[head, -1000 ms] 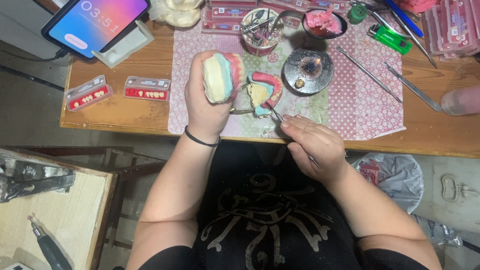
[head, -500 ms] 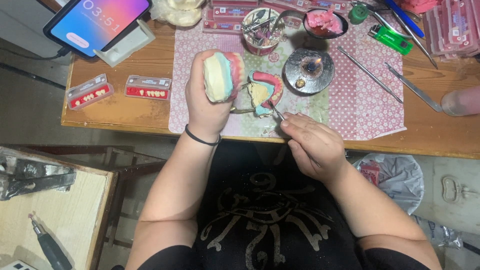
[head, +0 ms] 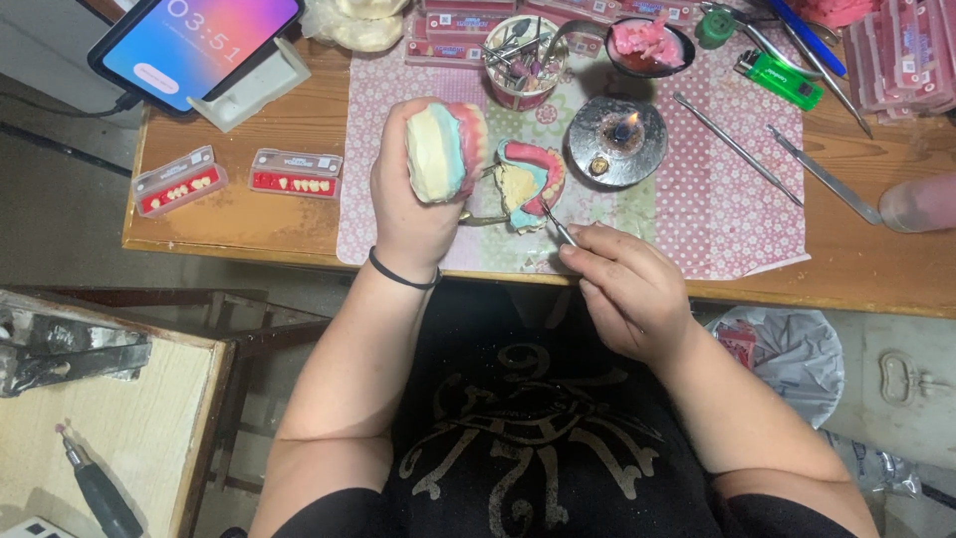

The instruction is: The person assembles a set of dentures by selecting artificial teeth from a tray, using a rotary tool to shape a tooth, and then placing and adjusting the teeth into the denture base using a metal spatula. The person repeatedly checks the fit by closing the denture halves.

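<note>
Wooden table [head: 249,214]: two tooth cards [head: 179,181], left hand [head: 413,194] grip clenched around one dental cast [head: 445,149], right hand [head: 622,284] grasping one thin metal tool [head: 554,221].

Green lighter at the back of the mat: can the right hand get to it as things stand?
Probably yes, once freed. The right hand is pinching a thin metal tool at the wax denture. The green lighter lies uncovered beyond two loose metal instruments, with nothing stacked over it.

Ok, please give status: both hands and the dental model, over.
Left hand gripping upper plaster cast, raised. Right hand holds thin metal tool, tip at pink wax denture on lower model. Lit burner close behind.
</note>
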